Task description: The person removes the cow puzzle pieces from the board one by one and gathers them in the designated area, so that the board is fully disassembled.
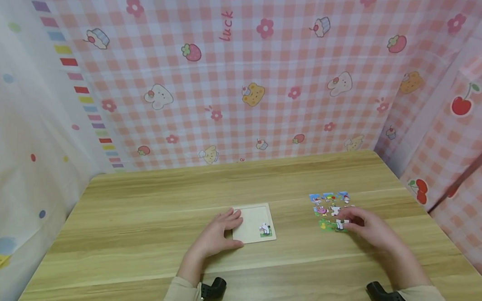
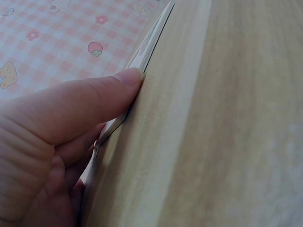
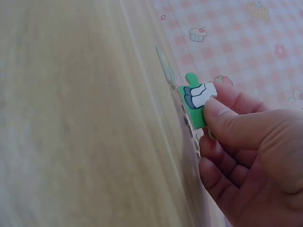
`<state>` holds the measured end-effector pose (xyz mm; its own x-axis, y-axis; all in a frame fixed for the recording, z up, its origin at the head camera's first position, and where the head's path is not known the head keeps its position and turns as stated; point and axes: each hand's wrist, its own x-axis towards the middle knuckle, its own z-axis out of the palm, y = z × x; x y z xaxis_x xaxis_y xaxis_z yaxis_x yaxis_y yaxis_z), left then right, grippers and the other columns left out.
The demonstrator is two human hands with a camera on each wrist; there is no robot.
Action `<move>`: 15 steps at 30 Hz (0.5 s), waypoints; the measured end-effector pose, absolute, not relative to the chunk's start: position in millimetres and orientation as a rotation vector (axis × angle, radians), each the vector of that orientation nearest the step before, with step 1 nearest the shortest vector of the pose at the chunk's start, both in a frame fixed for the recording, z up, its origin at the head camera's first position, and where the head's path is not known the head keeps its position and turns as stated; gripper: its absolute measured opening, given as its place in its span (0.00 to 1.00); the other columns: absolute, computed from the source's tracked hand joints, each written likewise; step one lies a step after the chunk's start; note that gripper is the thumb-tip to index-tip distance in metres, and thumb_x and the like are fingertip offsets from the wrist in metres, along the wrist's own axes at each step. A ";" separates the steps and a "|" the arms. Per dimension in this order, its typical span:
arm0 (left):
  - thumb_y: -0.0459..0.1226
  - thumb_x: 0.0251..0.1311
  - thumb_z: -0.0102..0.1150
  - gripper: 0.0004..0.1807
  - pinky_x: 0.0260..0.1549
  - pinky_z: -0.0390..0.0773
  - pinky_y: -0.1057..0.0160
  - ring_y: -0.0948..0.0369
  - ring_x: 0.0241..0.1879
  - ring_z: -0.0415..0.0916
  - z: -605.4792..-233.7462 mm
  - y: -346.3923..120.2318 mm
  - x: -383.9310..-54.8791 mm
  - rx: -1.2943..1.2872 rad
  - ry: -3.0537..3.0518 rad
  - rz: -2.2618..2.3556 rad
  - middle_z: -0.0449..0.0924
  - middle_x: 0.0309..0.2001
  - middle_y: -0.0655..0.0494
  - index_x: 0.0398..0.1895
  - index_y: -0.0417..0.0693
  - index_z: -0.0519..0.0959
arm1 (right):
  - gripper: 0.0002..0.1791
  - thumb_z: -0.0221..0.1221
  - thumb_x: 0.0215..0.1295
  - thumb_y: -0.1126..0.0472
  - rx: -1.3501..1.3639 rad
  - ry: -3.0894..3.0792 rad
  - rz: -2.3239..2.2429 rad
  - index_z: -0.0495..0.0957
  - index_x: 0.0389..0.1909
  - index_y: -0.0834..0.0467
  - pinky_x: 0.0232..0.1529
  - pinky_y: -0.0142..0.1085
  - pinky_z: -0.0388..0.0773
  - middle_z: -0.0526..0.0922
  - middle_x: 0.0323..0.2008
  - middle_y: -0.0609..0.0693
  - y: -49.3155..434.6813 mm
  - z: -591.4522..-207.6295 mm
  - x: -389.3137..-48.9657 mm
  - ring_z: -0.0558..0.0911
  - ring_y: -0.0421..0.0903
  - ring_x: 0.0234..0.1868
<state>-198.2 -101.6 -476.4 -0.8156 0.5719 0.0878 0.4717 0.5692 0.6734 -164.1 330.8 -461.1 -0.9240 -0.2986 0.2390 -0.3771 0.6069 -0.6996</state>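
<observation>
A square, pale wooden puzzle tray lies on the table with one puzzle piece in its near right corner. My left hand grips the tray's left side, thumb at the near edge and fingers over the far left part. In the left wrist view the thumb lies on the tray's rim. Between thumb and fingers my right hand pinches a green puzzle piece with a white and dark-blue drawing. It is tilted up over the loose puzzle pieces, some of which the hand hides.
The wood-grain table extends on both sides of the tray. Behind it hangs a pink checked curtain, with a white curtain at the left. Black wrist mounts sit at both wrists.
</observation>
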 end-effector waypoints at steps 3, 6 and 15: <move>0.40 0.54 0.73 0.37 0.72 0.44 0.44 0.47 0.74 0.51 -476.2 -101.4 -198.2 0.892 2.656 1.080 0.64 0.71 0.45 0.66 0.34 0.72 | 0.10 0.64 0.63 0.71 0.540 -2.758 1.199 0.82 0.44 0.61 0.35 0.30 0.75 0.83 0.40 0.51 332.4 -462.7 -164.5 0.75 0.33 0.36; 0.40 0.54 0.73 0.37 0.72 0.44 0.44 0.47 0.74 0.51 -475.9 -101.3 -198.0 0.894 2.655 1.081 0.64 0.71 0.45 0.66 0.34 0.72 | 0.10 0.64 0.63 0.71 0.501 -2.783 1.165 0.83 0.44 0.61 0.35 0.30 0.75 0.83 0.40 0.51 333.0 -463.6 -165.1 0.75 0.34 0.35; 0.41 0.54 0.73 0.37 0.72 0.45 0.44 0.47 0.74 0.51 -476.3 -101.9 -198.0 0.899 2.658 1.072 0.63 0.72 0.45 0.66 0.34 0.72 | 0.10 0.65 0.60 0.73 0.490 -2.784 1.113 0.83 0.42 0.59 0.32 0.31 0.73 0.80 0.35 0.48 333.2 -465.9 -166.4 0.72 0.35 0.33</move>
